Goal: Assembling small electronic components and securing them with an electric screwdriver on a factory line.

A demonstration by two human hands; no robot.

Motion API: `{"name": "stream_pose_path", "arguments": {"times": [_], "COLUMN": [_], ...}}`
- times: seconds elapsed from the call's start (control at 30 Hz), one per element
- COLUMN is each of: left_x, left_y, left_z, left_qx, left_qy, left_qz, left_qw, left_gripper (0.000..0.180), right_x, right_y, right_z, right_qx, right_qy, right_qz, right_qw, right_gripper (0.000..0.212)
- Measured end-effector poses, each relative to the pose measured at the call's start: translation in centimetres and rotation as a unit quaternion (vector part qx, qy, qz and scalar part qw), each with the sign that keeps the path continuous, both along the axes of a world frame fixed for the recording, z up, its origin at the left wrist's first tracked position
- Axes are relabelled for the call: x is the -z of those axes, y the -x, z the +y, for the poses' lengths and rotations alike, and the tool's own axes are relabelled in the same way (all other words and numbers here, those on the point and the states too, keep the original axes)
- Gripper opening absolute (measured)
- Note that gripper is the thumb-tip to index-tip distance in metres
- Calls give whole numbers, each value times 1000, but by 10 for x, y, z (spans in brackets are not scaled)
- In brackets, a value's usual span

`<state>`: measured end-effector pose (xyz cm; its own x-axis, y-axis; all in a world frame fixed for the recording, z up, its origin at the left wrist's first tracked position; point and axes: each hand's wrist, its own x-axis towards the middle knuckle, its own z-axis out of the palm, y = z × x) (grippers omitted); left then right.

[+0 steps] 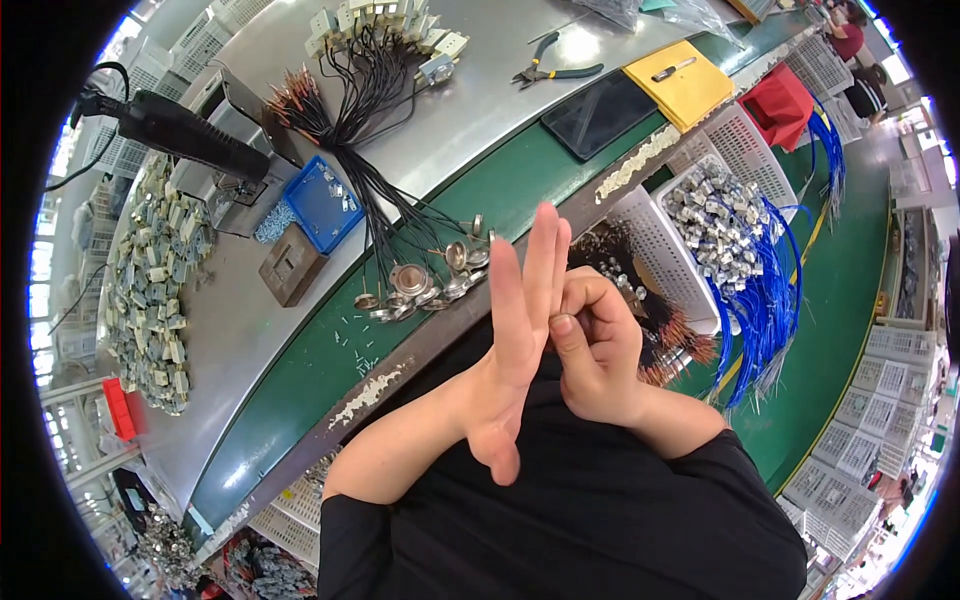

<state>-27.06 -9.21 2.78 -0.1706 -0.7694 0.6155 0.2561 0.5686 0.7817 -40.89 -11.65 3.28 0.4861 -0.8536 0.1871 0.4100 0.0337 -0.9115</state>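
My left hand [515, 335] is raised in front of my body, fingers stretched out and thumb apart, with nothing in its grasp. Against its far side, my right hand [600, 350] has its fingers curled and the thumb pressed to the index finger. That pinch touches or nearly touches the left hand, and whatever it may hold is hidden. Just beyond the hands, round metal discs [410, 280] lie at the bench edge. They are joined to a bundle of black wires [345, 130] that runs back to pale block-shaped connectors [375, 20].
Cutting pliers [555, 70], a black tablet [600, 115] and a yellow envelope [680, 85] with a pen lie farther back. At left stand a blue tray [325, 205], a black-armed device [195, 135] and heaped pale parts [150, 290]. A bin [690, 250] of metal pieces with blue wires [765, 310] is at right.
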Motion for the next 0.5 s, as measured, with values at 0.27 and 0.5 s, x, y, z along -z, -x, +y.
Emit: {"name": "stream_pose_path", "arguments": {"times": [0.27, 0.5], "left_x": [-20, -33], "left_y": [22, 25], "left_z": [7, 10], "left_qx": [54, 74], "left_qy": [-101, -107], "left_qz": [268, 373], "left_qw": [956, 919], "left_gripper": [144, 137], "right_x": [4, -3], "right_y": [5, 8], "right_z": [-10, -5], "right_qx": [34, 27], "right_qy": [181, 140], "right_qz": [57, 31], "right_qw": [981, 989], "right_gripper": [12, 16]}}
